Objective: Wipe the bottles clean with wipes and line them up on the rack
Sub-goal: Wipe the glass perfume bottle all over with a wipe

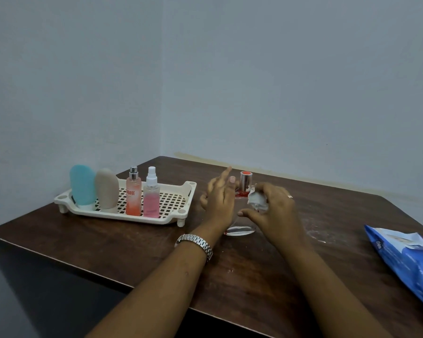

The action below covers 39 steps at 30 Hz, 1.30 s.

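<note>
**Hands at the glass bottle, four bottles racked**

- Left hand (217,198): loosely spread beside the glass bottle (245,183), forefinger raised clear and thumb tip near the cap. The outer fingers are bent. Whether the palm touches the glass is hidden. A metal watch (195,242) is on the wrist.
- Right hand (272,207): fingers curled round a crumpled wipe (257,200), which is pressed to the bottle's shoulder just under the cap. The thumb reaches across the front of the glass. A ring is on one finger.
- Glass bottle: clear, with a silver cap topped in red, standing between the two hands. Its base shows low on the table (88,242); the body is mostly hidden by the hands.
- Rack (181,191): cream, slotted, to the left of the hands. It holds, upright in a row:
  - a teal tube (82,185)
  - a beige tube (106,189)
  - an orange spray bottle (133,195)
  - a pink spray bottle (151,195)
- Wipes pack (405,259): blue, lying at the table's right edge, well apart from the hands.
</note>
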Tool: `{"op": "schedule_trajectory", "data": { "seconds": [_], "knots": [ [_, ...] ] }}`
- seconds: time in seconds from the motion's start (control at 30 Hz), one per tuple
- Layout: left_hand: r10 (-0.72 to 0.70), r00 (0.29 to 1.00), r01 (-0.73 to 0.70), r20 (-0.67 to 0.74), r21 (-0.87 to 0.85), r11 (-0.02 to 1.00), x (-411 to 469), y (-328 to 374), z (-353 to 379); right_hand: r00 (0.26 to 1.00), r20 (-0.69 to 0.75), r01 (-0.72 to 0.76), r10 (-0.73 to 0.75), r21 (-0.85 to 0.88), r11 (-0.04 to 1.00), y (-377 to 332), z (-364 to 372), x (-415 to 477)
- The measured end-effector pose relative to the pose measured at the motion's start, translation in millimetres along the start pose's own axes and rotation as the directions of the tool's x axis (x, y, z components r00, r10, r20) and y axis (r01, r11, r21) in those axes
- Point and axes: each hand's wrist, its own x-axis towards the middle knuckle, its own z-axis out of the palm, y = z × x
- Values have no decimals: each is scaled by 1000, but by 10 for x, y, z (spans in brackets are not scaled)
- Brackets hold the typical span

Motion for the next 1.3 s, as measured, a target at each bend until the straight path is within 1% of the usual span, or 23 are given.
{"op": "schedule_trajectory", "data": {
  "seconds": [0.1,0.23,0.3,0.37,0.4,0.43,0.5,0.6,0.7,0.77,0.83,0.93,1.0,1.07,1.17,1.23,1.3],
  "knots": [
    [11,1000,-11,6,-28,1000,-10,-20,-14,992,-15,122,-124,-77,989,-12,35,-28],
    [24,1000,-24,16,-6,1000,-3,-62,-7,977,-39,210,-210,-10,978,-51,64,-30],
    [10,1000,-9,23,-9,1000,-4,-63,4,970,-125,216,-208,54,975,-75,46,-21],
    [1,1000,-1,24,-7,1000,2,-71,9,953,-264,180,-146,109,978,-86,18,0],
    [8,1000,-8,24,1,1000,7,-80,14,944,-311,155,-111,118,981,-86,11,9],
    [20,1000,-20,24,5,1000,10,-83,19,942,-322,136,-94,110,985,-83,17,17],
    [46,999,-46,17,8,999,13,-81,21,956,-260,150,-134,40,988,-80,58,23],
    [56,998,-56,9,10,998,19,-79,6,953,-166,240,-252,-87,967,-88,115,26],
    [54,998,-54,10,-16,998,10,-88,-6,946,-99,293,-309,-145,945,-107,88,17],
    [40,999,-39,19,-25,999,-2,-80,-16,953,-84,279,-291,-127,952,-99,58,14],
    [40,999,-40,15,-14,999,-10,-58,-21,966,-96,232,-241,-96,968,-76,40,21],
    [48,999,-47,14,-13,999,-6,-46,-27,978,-192,91,-87,12,996,-28,18,51],
    [36,999,-35,40,-12,999,-6,-58,-26,969,-246,37,-12,97,995,-23,10,63],
    [34,998,-34,52,-11,999,-9,-67,-26,975,-223,49,-17,137,989,-29,19,59],
    [27,998,-26,58,-11,1000,4,-68,-28,988,-137,85,-69,119,989,-31,20,42],
    [31,998,-31,58,-6,1000,0,-75,-17,992,-108,71,-59,113,991,-14,6,48],
    [33,998,-32,54,-22,999,-13,-65,-17,993,-115,36,-24,103,994,18,-5,65]
  ]
}}
